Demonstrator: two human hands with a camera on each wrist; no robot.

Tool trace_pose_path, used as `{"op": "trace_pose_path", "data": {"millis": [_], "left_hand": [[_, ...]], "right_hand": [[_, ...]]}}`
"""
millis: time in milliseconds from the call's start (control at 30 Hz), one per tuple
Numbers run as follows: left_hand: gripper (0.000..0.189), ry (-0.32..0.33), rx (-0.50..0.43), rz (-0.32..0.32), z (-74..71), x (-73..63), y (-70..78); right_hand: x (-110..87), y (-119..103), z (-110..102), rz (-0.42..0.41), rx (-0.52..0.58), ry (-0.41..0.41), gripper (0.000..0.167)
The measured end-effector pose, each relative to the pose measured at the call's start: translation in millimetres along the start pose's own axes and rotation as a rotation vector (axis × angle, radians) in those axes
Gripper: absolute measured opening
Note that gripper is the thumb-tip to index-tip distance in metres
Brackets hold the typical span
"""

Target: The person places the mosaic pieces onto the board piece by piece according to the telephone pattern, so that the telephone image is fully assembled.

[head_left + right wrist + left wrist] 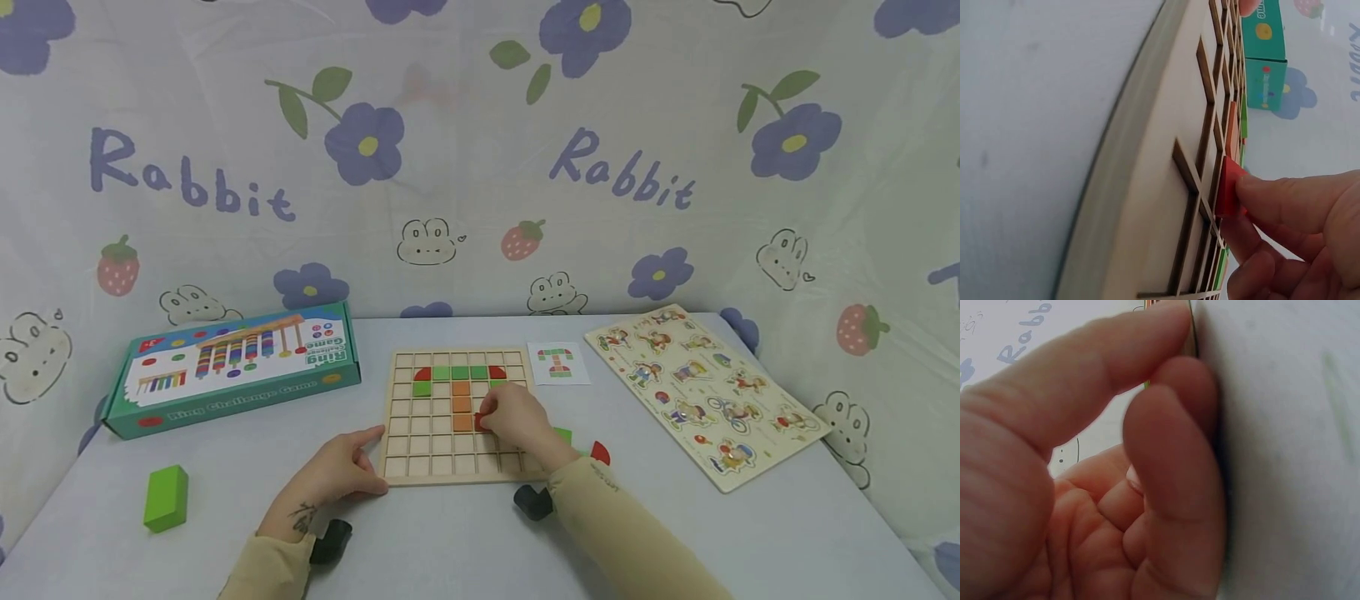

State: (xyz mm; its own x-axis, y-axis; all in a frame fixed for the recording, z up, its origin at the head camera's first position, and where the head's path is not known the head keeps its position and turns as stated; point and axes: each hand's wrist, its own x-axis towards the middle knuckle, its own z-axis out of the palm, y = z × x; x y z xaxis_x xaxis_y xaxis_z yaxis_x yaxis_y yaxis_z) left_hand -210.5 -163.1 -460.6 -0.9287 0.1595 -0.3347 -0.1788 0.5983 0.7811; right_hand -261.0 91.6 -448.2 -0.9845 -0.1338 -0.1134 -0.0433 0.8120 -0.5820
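Observation:
My right hand [519, 419] pinches a red tile [1227, 187] between thumb and fingers. The tile is at the wooden grid board [422, 444], just right of the lowest orange tile [462, 422]; whether it sits fully in a cell I cannot tell. Several green tiles [460, 372] form a row near the board's top, with red quarter-round tiles [422, 374] at both ends. Down the middle runs a column of orange tiles. At the board's left edge, my left hand [337, 468] touches the frame with its index finger and thumb, other fingers bent beneath.
A printed pattern card [558, 364] lies right of the board. Loose green [562, 435] and red [600, 452] tiles are partly behind my right wrist. A green game box [240, 371] and a green block [166, 498] stand left; a picture puzzle board [705, 396] lies right.

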Motion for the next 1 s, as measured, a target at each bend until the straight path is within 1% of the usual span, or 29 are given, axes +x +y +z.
{"op": "trace_pose_path", "data": {"millis": [167, 333, 400, 467, 533, 633, 733, 767, 867, 1000], "left_hand": [[0.082, -0.001, -0.003, -0.005, -0.1, 0.8, 0.6], [0.083, -0.003, 0.008, 0.006, -0.1, -0.4, 0.9], [0.083, -0.002, 0.012, 0.007, -0.1, -0.6, 0.5], [0.083, 0.0, 0.013, 0.007, 0.1, -0.5, -0.4], [0.083, 0.0, 0.009, 0.004, 0.4, 0.3, -1.4], [0.083, -0.003, 0.009, 0.005, 0.8, 0.8, -2.2], [0.083, -0.005, 0.007, 0.003, 0.9, 1.0, -2.0], [0.083, -0.005, 0.008, 0.004, 0.9, 0.8, -2.0], [0.083, -0.003, 0.007, 0.007, 0.7, 0.9, -2.1], [0.084, 0.0, 0.008, 0.012, 0.4, 0.7, -2.9]], "right_hand": [[0.8, -1, 2, 0.016, -0.015, -0.013, 0.006], [0.0, -3, 1, 0.032, -0.033, -0.014, 0.006], [-1.2, -3, 1, 0.023, -0.042, -0.008, 0.009], [-3.1, -2, -1, 0.009, -0.038, 0.005, 0.016], [-6.7, 1, -6, 0.002, 0.004, 0.016, 0.025], [-13.9, 9, -18, -0.004, 0.129, 0.026, 0.037], [-23.8, 20, -33, -0.004, 0.268, 0.017, 0.044], [-26.8, 25, -38, -0.009, 0.296, 0.015, 0.045], [-36.0, 40, -51, 0.009, 0.349, 0.017, 0.045], [-46.8, 62, -64, 0.053, 0.369, 0.032, 0.044]]}}
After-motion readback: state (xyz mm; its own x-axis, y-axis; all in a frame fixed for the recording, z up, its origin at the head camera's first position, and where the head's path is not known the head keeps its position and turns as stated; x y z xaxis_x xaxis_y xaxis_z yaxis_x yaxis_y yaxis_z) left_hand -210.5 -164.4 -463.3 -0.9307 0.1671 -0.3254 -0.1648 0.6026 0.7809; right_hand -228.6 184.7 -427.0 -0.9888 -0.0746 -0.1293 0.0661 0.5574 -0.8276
